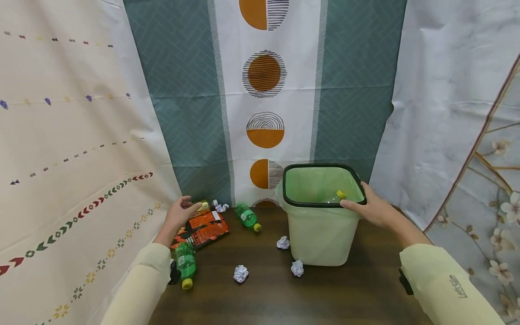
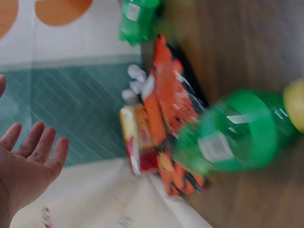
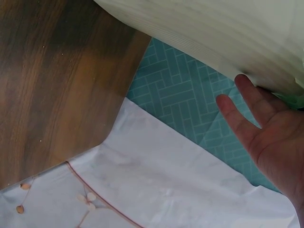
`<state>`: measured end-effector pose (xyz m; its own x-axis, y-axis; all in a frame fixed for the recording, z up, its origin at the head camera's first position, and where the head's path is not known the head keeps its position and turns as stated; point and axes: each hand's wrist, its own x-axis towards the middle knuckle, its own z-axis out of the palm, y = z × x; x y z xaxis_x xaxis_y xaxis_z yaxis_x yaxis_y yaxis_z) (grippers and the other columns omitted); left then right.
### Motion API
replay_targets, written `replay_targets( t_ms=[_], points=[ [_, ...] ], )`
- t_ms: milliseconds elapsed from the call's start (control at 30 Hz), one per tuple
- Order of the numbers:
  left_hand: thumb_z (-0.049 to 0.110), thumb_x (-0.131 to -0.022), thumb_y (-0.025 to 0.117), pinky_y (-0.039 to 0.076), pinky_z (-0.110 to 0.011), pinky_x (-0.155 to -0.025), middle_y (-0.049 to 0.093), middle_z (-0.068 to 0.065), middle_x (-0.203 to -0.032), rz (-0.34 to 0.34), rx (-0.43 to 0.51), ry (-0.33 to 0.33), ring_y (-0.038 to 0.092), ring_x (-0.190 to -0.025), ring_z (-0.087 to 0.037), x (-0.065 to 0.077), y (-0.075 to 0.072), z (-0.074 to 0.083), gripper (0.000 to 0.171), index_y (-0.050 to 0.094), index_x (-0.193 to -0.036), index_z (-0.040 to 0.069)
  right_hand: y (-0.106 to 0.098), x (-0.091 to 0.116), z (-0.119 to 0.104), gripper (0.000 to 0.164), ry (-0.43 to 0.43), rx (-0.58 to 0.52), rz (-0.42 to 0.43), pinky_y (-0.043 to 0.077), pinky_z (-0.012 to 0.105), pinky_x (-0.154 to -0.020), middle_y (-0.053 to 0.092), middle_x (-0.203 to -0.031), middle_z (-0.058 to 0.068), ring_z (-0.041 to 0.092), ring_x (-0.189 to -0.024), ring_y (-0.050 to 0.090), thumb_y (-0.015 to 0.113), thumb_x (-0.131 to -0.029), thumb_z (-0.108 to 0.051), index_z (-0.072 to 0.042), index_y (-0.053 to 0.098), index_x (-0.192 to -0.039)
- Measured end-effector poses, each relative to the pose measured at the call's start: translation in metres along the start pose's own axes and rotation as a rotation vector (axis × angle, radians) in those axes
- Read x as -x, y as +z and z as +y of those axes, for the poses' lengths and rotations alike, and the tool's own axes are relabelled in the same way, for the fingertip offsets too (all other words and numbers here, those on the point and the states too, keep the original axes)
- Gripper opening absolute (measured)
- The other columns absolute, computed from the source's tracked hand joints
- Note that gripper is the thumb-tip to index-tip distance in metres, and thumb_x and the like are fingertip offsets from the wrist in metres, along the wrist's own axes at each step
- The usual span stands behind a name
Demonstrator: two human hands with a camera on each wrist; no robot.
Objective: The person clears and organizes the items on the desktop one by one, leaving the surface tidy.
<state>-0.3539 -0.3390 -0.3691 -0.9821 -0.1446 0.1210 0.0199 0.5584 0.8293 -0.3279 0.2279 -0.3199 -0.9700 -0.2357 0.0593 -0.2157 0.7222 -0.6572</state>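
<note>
My right hand [image 1: 371,208] holds the black-rimmed top of a pale green trash bin [image 1: 321,239] at its right front corner, with the thumb by the rim. In the right wrist view, its fingers [image 3: 251,102] lie against the bin's side. A yellow-capped bottle [image 1: 340,194] shows inside the bin. My left hand [image 1: 178,219] hovers over the left side of the table and holds nothing; in the left wrist view its fingers [image 2: 35,142] are spread. Around it lie orange-and-black packages [image 1: 207,229], a green bottle with a yellow cap [image 1: 186,262] and a yellow-labelled bottle [image 1: 201,207].
Another green bottle [image 1: 247,215] lies near the back curtain [image 1: 183,113]. White crumpled paper balls sit on the brown table [image 1: 260,302]: one at the front [image 1: 241,273], others beside the bin [image 1: 297,268] and at the back [image 1: 221,208]. Cloth hangs on both sides.
</note>
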Motion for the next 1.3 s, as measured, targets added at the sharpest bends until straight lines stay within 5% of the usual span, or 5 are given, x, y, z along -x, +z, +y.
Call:
replay_targets(
  t_ms=[267, 533, 933, 1300],
  points=[
    [0.058, -0.095, 0.057, 0.04, -0.057, -0.101, 0.04, -0.033, -0.144, -0.015, -0.108, -0.066, 0.041, -0.129, -0.046, 0.019, -0.02, -0.065, 0.091, 0.026, -0.15, -0.007, -0.001, 0.001, 0.0, 0.116, 0.03, 0.014, -0.004, 0.022, 0.072, -0.104, -0.001, -0.156, 0.039, 0.059, -0.139, 0.012, 0.055, -0.092, -0.066, 0.003, -0.016, -0.153],
    [0.051, -0.096, 0.06, 0.04, -0.059, -0.1, 0.041, -0.037, -0.139, -0.032, -0.116, -0.103, 0.04, -0.127, -0.049, 0.041, -0.031, -0.108, 0.09, 0.026, -0.147, -0.013, -0.001, 0.002, 0.001, 0.116, 0.045, 0.007, -0.017, 0.023, 0.072, -0.104, -0.001, -0.155, 0.04, 0.059, -0.139, 0.013, 0.054, -0.092, -0.066, 0.002, -0.019, -0.153],
    [0.031, -0.097, 0.065, 0.042, -0.054, -0.1, 0.049, -0.035, -0.134, -0.024, -0.091, -0.076, 0.047, -0.123, -0.046, 0.069, -0.025, -0.134, 0.071, 0.035, -0.143, -0.014, 0.0, -0.001, -0.001, 0.116, 0.037, -0.003, -0.017, 0.022, 0.071, -0.105, -0.002, -0.156, 0.039, 0.059, -0.139, 0.013, 0.054, -0.092, -0.065, 0.003, -0.019, -0.152],
    [0.033, -0.095, 0.068, 0.039, -0.059, -0.101, 0.046, -0.038, -0.134, -0.046, -0.129, -0.1, 0.045, -0.123, -0.05, 0.073, -0.023, -0.153, 0.076, 0.034, -0.142, -0.015, -0.001, 0.0, -0.001, 0.115, 0.036, -0.013, -0.031, 0.02, 0.072, -0.105, -0.006, -0.156, 0.038, 0.058, -0.14, 0.01, 0.053, -0.093, -0.064, 0.001, -0.022, -0.152]
  ],
)
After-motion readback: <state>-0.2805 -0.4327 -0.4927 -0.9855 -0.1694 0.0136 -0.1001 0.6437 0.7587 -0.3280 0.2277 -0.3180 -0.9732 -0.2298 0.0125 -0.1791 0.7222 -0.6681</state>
